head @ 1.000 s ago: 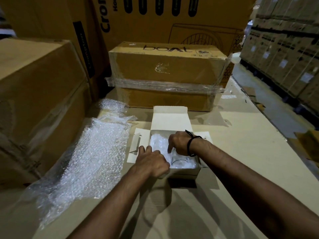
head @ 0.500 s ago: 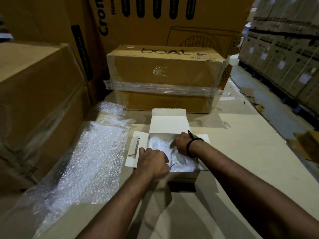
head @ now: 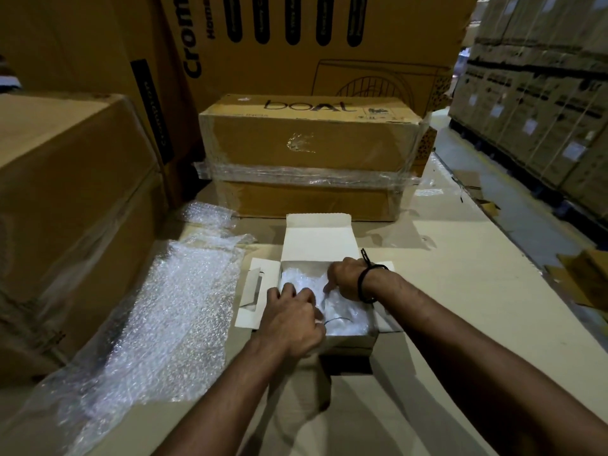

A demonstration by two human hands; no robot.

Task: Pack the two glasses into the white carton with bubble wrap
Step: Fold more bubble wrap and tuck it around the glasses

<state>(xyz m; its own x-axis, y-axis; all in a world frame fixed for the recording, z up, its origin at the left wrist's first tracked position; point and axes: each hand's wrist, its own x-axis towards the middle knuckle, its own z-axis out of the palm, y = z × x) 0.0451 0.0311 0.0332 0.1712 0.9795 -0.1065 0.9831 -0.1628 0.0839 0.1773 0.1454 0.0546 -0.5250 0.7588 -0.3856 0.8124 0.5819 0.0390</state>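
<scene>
The white carton (head: 317, 238) stood open on the bench (head: 460, 291), its lid flap raised on the far side of both hands and its side flaps folded outward. Bubble wrap (head: 345, 311) filled the interior of the carton. The curved rim of one glass (head: 335, 319) showed through the wrap, just beside the left fingers; a second glass could not be made out under the wrap.

The left hand (head: 291, 319) rested over the near left corner of the carton. Its fingers (head: 289, 289) were curled and close together, pressing down on the wrap; whether they pinched a fold of it could not be told. The right hand (head: 345, 278) reached into the far right part of the carton, bent at the wrist. Its fingers (head: 330, 286) pointed down into the wrap and touched it; their grip was hidden by the back of the hand. A black band (head: 363, 281) circled the right wrist.

A loose sheet of bubble wrap (head: 158, 317) lay flat on the bench, well to the left of the left fingers. Beyond the carton lid stood a brown box marked "boAt" (head: 309, 136), banded with clear film. Larger cardboard boxes (head: 72, 192) rose on the left of the bench.
</scene>
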